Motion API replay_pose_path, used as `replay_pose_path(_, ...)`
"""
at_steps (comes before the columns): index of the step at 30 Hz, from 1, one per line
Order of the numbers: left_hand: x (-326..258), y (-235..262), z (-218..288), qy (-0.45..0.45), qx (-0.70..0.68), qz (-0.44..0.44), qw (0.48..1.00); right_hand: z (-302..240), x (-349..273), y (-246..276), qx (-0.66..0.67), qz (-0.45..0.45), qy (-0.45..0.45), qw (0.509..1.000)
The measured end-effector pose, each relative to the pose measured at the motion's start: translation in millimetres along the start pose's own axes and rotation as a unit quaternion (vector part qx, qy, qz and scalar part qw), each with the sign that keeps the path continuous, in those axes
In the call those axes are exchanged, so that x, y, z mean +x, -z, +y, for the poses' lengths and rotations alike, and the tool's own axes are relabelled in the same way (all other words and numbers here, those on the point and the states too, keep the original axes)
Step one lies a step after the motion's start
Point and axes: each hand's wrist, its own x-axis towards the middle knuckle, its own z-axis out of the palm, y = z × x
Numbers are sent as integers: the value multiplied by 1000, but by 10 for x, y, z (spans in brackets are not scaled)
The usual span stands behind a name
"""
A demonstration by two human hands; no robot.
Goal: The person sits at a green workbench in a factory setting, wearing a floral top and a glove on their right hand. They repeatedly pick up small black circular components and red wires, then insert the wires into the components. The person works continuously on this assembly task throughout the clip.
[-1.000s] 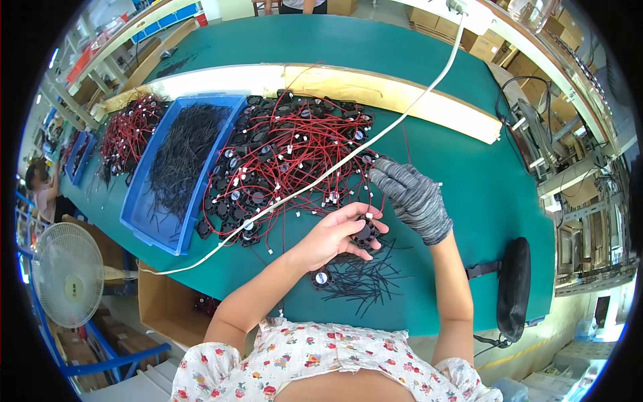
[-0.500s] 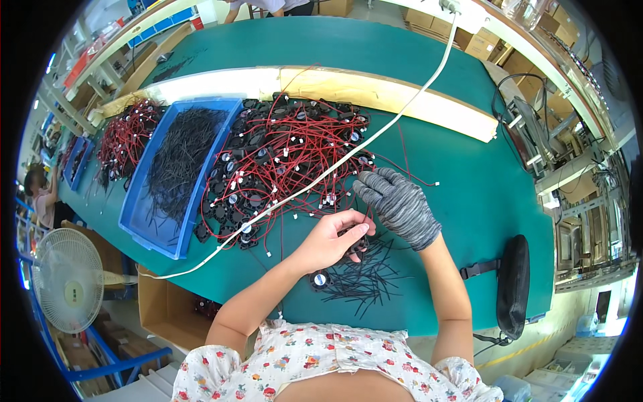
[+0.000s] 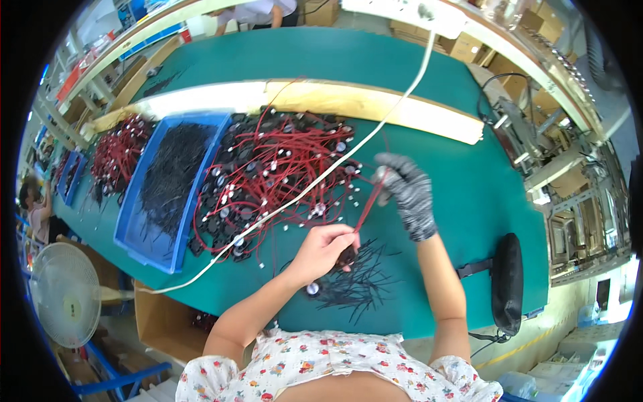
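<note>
My bare left hand (image 3: 320,253) is closed around a small black fan (image 3: 347,256), partly hidden by the fingers. Red wires (image 3: 367,213) stretch up and right from it to my right hand (image 3: 412,197), which wears a grey knit glove. The gloved fingers are pinched on the wires, somewhat blurred. Below my left hand lies a loose heap of thin black tubes (image 3: 362,285), and one black fan with a pale round label (image 3: 313,289) sits at its left edge. Beyond the hands spreads a big tangled pile of black fans with red wires (image 3: 288,154).
A blue tray (image 3: 125,231) of black tubes stands left of the pile, with another red-wired heap (image 3: 120,151) farther left. A white cable (image 3: 301,191) crosses above the green table (image 3: 469,201). A black pouch (image 3: 508,285) lies at the right edge; a fan (image 3: 65,295) stands left.
My gloved right hand has moved up and away from my left, drawing the red wires taut between them. The view has shifted slightly.
</note>
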Motion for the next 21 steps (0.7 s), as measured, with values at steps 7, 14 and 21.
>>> replay_pose_path(7,41,16,-38,-35,-75,100,992,246,-73,-219,109,-266,-124,950)
replay_pose_path(14,42,31,-45,-40,-142,101,984,105,-195,-319,-119,-246,-42,961)
replay_pose_path(21,27,-9,-25,-21,-129,110,985,222,-286,-379,-42,-185,-50,981)
